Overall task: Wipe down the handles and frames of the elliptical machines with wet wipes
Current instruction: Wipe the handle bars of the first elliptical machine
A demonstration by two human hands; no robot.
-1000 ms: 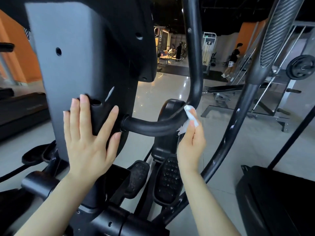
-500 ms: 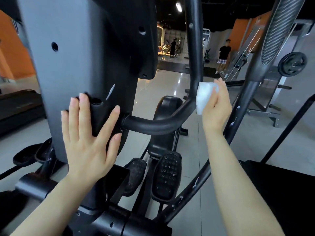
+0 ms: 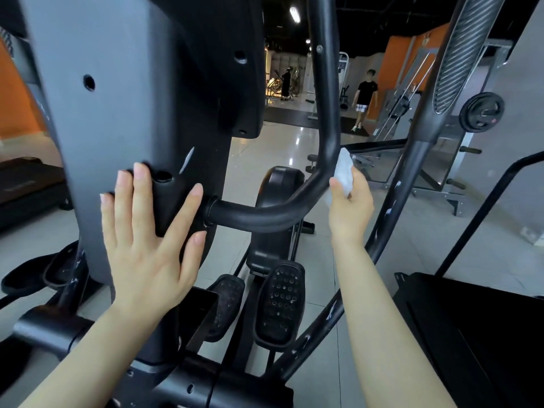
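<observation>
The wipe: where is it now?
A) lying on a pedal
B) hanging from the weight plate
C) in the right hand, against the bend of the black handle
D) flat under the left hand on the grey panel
C: the right hand pinches the wipe against the bend of the handle; the left hand rests bare on the panel.

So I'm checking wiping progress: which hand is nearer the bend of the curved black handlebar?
Right. The right hand holds the wipe at the outside of the handlebar bend. The left hand rests flat on the grey column, at the bar's base.
</observation>
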